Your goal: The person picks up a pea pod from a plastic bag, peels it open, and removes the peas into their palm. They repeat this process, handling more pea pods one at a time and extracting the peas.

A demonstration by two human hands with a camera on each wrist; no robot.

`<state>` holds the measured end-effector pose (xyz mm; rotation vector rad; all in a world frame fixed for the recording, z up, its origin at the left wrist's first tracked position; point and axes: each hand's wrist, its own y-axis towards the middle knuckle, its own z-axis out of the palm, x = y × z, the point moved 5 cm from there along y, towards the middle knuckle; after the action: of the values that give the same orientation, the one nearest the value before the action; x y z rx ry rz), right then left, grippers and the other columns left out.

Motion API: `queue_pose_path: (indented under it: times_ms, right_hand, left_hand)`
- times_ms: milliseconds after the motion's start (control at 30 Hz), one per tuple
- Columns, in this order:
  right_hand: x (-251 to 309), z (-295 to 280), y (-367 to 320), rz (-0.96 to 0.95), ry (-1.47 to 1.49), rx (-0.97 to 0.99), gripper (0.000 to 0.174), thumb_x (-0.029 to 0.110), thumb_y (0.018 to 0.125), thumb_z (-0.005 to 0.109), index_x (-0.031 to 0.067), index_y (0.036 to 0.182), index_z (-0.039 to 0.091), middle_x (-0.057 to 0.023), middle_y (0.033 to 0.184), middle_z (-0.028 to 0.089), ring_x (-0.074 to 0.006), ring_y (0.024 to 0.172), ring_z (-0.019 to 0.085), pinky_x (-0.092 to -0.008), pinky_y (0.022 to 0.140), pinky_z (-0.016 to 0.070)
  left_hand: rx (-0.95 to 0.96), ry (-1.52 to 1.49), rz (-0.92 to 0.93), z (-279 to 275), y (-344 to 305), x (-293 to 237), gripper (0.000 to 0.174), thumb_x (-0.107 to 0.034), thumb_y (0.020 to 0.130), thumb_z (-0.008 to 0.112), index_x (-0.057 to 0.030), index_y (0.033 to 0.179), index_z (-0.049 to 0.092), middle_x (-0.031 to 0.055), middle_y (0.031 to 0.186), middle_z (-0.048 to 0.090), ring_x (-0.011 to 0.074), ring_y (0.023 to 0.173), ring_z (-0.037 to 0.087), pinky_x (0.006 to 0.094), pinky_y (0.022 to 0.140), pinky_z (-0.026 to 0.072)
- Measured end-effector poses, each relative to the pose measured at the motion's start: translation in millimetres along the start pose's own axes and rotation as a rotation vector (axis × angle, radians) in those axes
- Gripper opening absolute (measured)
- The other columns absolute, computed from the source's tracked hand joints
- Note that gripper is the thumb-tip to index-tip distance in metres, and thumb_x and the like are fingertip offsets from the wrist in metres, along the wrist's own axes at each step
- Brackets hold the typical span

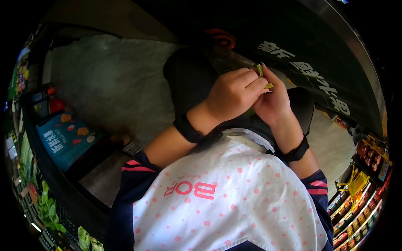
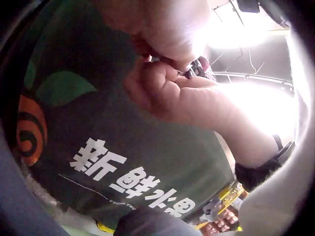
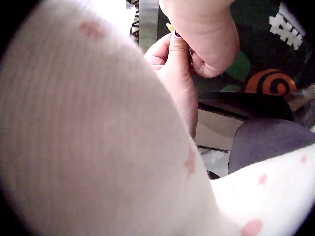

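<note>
In the head view my left hand (image 1: 236, 92) and right hand (image 1: 274, 102) meet above my lap, fingertips together. Between them they pinch a small yellow-green, pod-like piece (image 1: 260, 70), one end sticking up past the fingers. Another bit of the same colour (image 1: 269, 85) shows lower at the right hand's fingers; the fingers cover what lies between. The left wrist view has the left hand (image 2: 162, 24) close at the top, against the curled right hand (image 2: 172, 93). From the right wrist, the left thumb lies beside the right hand (image 3: 204, 39), with a yellow tip (image 3: 170, 27) just above.
A dark green panel (image 1: 293, 37) with white lettering and an orange swirl stands just beyond my hands. Dark-trousered knees (image 1: 188, 75) lie under them. To the left are a blue printed box (image 1: 65, 138) and leafy greens (image 1: 48, 205); packaged goods (image 1: 354, 213) fill shelves at right.
</note>
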<state>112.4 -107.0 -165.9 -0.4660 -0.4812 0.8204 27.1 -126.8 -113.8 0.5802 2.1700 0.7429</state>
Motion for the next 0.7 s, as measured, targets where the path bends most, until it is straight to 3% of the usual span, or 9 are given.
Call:
queue_pose_path:
  times_ms: [267,333,700]
  right_hand:
    - [-1,-2,1,0.057,0.08,0.047,0.03,0.027,0.09,0.036,0.0035,0.084,0.054,-0.0025,0.075,0.056,-0.0113,0.069,0.055,-0.0231,0.066,0.0453]
    - [-1,-3,3,0.072,0.116,0.155,0.031,0.028,0.09,0.035,0.0041,0.084,0.054,-0.0026,0.076,0.056,-0.0112,0.07,0.055,-0.023,0.066,0.0455]
    - [1,4,-2,0.038,0.111,0.165,0.028,0.024,0.09,0.035,0.0018,0.087,0.052,-0.0041,0.081,0.056,-0.0132,0.076,0.055,-0.0267,0.072,0.0451]
  left_hand:
    - [0.0,0.154,0.157,-1,5,-6,0.014,-0.012,0.066,0.065,-0.0037,0.07,0.054,0.0056,0.063,0.049,0.0184,0.052,0.047,0.0265,0.044,0.041]
    - [0.002,0.188,0.161,-1,6,-7,0.015,-0.013,0.066,0.064,-0.0047,0.067,0.052,0.0054,0.062,0.048,0.0183,0.052,0.047,0.0265,0.044,0.0409]
    - [0.034,0.254,0.184,-3,14,-7,0.022,-0.019,0.068,0.064,-0.007,0.062,0.047,0.0028,0.058,0.044,0.0174,0.051,0.045,0.0266,0.044,0.0378]
